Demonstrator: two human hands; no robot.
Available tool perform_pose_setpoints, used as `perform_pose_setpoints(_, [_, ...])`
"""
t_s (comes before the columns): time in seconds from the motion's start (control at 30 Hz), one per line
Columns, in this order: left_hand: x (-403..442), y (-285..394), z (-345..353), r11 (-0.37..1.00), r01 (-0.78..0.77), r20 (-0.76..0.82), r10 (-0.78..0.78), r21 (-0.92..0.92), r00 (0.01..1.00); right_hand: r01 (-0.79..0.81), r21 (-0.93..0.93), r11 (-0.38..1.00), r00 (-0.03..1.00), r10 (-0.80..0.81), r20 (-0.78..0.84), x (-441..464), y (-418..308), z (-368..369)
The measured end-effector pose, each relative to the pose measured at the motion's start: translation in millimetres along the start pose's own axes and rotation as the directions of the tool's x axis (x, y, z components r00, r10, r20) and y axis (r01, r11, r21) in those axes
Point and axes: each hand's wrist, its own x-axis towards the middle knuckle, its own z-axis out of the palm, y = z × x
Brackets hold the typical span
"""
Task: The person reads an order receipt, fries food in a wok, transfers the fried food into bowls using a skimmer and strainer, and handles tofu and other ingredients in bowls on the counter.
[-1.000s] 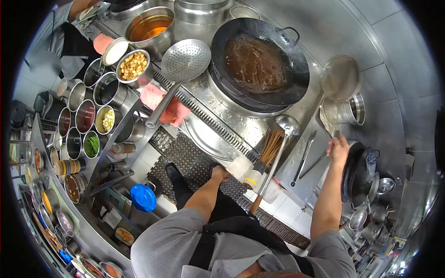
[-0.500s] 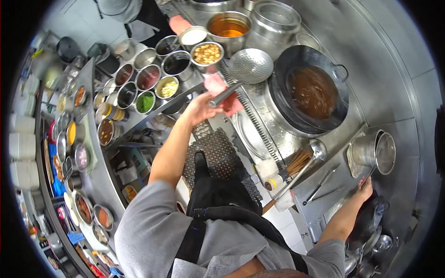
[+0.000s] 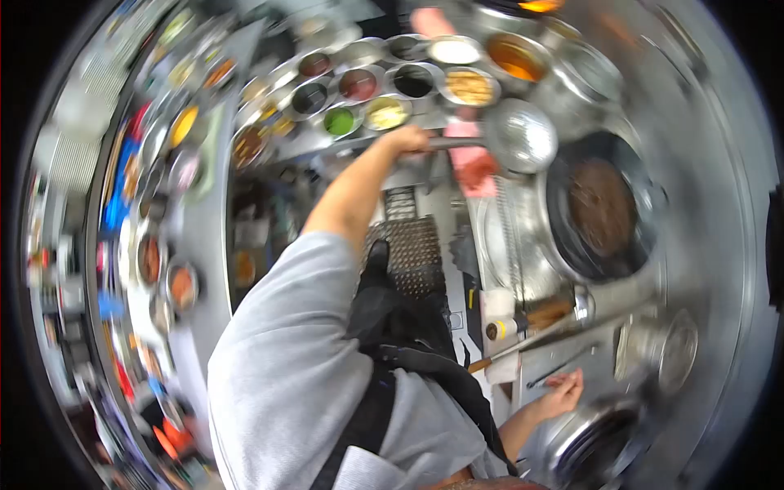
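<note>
My left hand [image 3: 406, 141] is closed around the handle of a perforated skimmer [image 3: 520, 137]. The skimmer's round metal bowl is held beside the wok [image 3: 604, 204], which contains brown liquid. A pink cloth [image 3: 472, 167] lies beneath the skimmer's handle. At the lower right, my right hand [image 3: 561, 394] is empty, its fingers loosely apart. It hovers over the metal counter near a pair of thin dark tongs [image 3: 563, 365]. Motion blurs both hands somewhat.
Metal bowls hold chopped greens [image 3: 339, 122], pale minced pieces [image 3: 386, 113] and fried pieces [image 3: 469, 86]. A pot of orange liquid [image 3: 516, 59] stands behind. To the right are a strainer [image 3: 678, 353] and a large round metal vessel [image 3: 592, 445]. A ladle [image 3: 584, 304] lies along the counter's edge.
My right hand has come away from the strainer's handle and moved left, toward my body. My left hand still has the skimmer, now turned more level. The whole view has shifted.
</note>
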Motion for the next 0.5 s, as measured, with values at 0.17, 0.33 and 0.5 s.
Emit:
perform_pose_setpoints(0.17, [4.2, -21.6, 22.4, 0.966, 0.087, -0.092, -0.112, -0.243, 0.989, 0.028, 0.007, 1.0, 0.784, -0.026, 0.621, -39.0, -29.1, 104.4])
perform_pose_setpoints(0.33, [-88.3, -74.1, 32.0, 0.981, -0.166, -0.637, 0.068, -0.096, 0.768, 0.123, -0.133, 0.984, 0.231, 0.102, 0.968, -68.0, -23.0, 174.9])
perform_pose_setpoints(0.5, [-294.6, -218.9, 47.4, 0.555, -0.322, -0.584, -0.395, -0.767, 0.709, 0.272, 0.092, 0.958, -0.163, -0.049, 0.985, -88.6, 134.6, 216.4])
